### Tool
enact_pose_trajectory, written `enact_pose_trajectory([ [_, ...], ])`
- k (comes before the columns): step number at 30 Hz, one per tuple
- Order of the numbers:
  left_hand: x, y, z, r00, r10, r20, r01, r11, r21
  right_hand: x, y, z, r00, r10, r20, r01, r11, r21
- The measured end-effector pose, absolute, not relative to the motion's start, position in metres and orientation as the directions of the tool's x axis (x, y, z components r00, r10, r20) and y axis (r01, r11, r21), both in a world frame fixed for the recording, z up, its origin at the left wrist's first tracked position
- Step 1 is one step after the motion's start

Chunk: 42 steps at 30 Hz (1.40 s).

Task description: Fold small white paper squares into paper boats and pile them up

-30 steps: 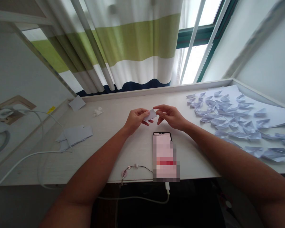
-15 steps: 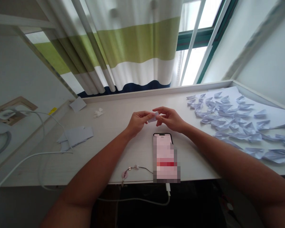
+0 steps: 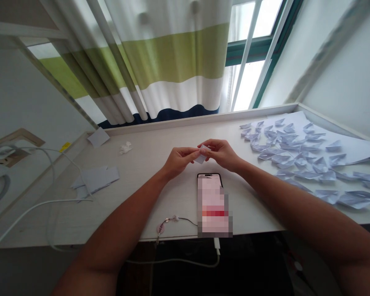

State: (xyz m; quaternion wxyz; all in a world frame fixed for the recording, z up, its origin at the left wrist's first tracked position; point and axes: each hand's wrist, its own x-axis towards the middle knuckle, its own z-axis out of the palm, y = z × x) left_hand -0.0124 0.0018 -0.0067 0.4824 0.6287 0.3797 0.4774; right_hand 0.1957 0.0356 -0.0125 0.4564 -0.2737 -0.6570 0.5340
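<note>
Both hands meet above the middle of the white desk (image 3: 148, 193) and pinch one small folded piece of white paper (image 3: 202, 156). My left hand (image 3: 179, 159) grips its left side with thumb and fingertips. My right hand (image 3: 221, 153) is closed on its right side, fingers curled over the top. Just below the hands a phone (image 3: 213, 203) lies flat on the desk, screen up.
Several small folded paper boats (image 3: 291, 150) lie spread over a white sheet at the right. A stack of paper pieces (image 3: 95, 179) and one loose square (image 3: 98, 137) lie at the left. White cables (image 3: 46, 201) cross the left edge. A striped curtain (image 3: 160, 61) hangs behind.
My hands have come together on the paper piece; the right hand, open beside it a second ago, now pinches it. The paper is more hidden between the fingers.
</note>
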Motion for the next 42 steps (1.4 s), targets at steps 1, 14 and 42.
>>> enact_pose_trajectory([
  [1, -0.0132, 0.0018, -0.0066, 0.265, 0.935, 0.234, 0.018, -0.247, 0.969, 0.196, 0.0352, -0.0114, -0.438, 0.846, 0.303, -0.136, 0.271, -0.953],
  [14, -0.0111, 0.0003, -0.0054, 0.276, 0.937, 0.212, 0.006, -0.223, 0.975, 0.1993, 0.0301, -0.002, -0.52, 0.811, 0.267, -0.196, 0.191, -0.962],
  [42, -0.0065, -0.0004, -0.007, 0.316, 0.917, 0.242, 0.013, -0.259, 0.966, 0.2007, 0.0357, -0.0049, -0.458, 0.835, 0.305, -0.147, 0.267, -0.952],
])
